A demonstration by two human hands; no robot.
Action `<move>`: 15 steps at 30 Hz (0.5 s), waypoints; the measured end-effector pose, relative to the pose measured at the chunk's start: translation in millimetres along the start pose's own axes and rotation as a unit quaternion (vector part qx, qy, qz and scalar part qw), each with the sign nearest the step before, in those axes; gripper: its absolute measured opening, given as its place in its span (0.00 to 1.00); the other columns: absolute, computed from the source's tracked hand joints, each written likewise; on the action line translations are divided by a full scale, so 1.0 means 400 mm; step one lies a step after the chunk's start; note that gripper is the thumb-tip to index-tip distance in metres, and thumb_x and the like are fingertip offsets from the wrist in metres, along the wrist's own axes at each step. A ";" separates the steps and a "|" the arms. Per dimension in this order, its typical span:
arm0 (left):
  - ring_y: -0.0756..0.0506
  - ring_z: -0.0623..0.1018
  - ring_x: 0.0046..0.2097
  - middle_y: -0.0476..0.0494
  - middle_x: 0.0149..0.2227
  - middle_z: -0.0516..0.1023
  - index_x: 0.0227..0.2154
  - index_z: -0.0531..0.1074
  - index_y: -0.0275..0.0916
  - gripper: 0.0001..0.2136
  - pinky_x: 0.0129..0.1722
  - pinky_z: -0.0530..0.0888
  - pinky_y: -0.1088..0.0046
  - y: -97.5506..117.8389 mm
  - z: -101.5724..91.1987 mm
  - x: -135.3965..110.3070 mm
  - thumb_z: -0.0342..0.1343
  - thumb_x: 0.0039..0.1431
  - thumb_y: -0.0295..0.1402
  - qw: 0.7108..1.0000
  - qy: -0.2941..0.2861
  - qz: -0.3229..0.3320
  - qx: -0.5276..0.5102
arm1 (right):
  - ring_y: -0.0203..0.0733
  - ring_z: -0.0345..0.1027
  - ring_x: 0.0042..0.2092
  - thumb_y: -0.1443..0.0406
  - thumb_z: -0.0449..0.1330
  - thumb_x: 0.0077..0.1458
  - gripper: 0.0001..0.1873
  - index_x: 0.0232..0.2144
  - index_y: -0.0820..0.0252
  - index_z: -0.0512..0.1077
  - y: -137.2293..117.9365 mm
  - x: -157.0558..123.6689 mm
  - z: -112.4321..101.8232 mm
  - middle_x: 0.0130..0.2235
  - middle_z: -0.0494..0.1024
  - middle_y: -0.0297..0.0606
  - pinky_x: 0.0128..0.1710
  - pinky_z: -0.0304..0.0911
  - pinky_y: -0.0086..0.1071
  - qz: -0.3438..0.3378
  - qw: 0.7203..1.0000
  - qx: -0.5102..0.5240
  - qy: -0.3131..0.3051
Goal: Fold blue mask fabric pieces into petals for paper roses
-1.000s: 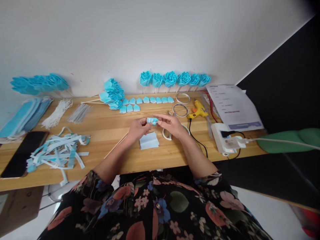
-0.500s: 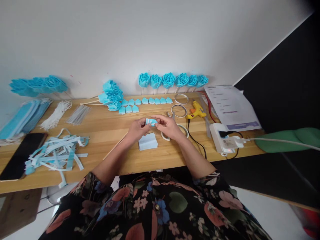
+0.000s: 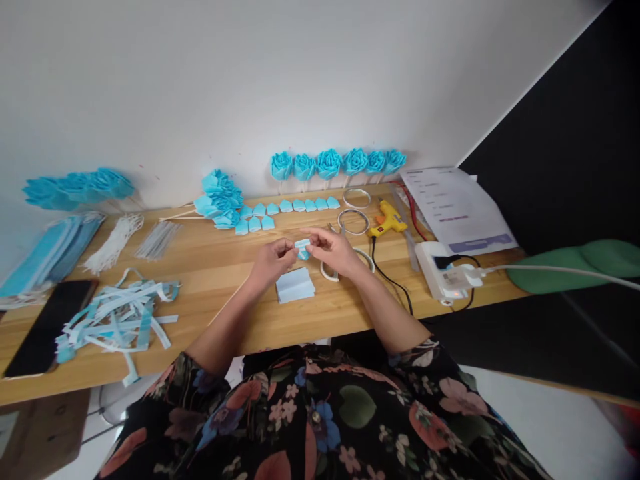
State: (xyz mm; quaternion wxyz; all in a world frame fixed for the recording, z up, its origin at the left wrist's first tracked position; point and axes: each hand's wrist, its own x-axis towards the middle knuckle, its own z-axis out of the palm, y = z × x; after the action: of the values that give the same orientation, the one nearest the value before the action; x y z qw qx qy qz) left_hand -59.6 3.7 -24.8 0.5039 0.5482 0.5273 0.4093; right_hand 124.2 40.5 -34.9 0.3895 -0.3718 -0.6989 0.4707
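Note:
Between my two hands is a small blue and white piece of mask fabric [image 3: 303, 248], partly covered by the fingers. My left hand [image 3: 274, 260] pinches its left side, and my right hand [image 3: 334, 252] grips its right side with the thumb in front. Just below them on the table lies a stack of pale blue fabric squares [image 3: 295, 285]. Behind the hands, folded blue petals [image 3: 255, 225] sit in two rows. A roll of tape [image 3: 329, 272] lies partly under my right wrist, beside scissors that are mostly hidden.
A yellow glue gun [image 3: 387, 219] with its cord lies right, near a white power strip [image 3: 440, 270] and paper sheets [image 3: 457, 207]. Blue fabric roses [image 3: 329, 163] lean along the wall. Fabric strips [image 3: 117, 317], a phone [image 3: 47, 330] and face masks [image 3: 47, 250] occupy the left.
The fabric piece looks narrower, its edge more folded between my fingers. Both hands stay nearly in place. The view has shifted slightly.

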 end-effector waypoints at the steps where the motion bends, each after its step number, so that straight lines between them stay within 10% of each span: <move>1: 0.54 0.64 0.20 0.54 0.19 0.67 0.26 0.69 0.38 0.11 0.21 0.61 0.77 -0.001 -0.001 0.001 0.59 0.50 0.41 1.000 0.003 0.002 -0.002 | 0.35 0.64 0.34 0.62 0.61 0.53 0.23 0.53 0.56 0.75 0.001 0.000 0.001 0.33 0.70 0.32 0.37 0.63 0.32 -0.001 1.000 -0.005 -0.006; 15: 0.54 0.63 0.19 0.54 0.17 0.67 0.24 0.67 0.38 0.10 0.20 0.60 0.77 0.000 0.006 0.003 0.60 0.49 0.39 0.999 0.033 -0.015 -0.035 | 0.35 0.66 0.35 0.62 0.61 0.54 0.25 0.55 0.57 0.73 0.008 0.000 -0.008 0.36 0.73 0.33 0.38 0.63 0.31 0.015 0.998 0.050 -0.032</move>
State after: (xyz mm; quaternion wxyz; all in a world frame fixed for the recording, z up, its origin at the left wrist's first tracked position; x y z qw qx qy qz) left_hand -57.2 4.5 -25.1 0.5108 0.5089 0.5371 0.4378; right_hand 127.5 42.7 -37.1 0.3777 -0.3472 -0.6811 0.5225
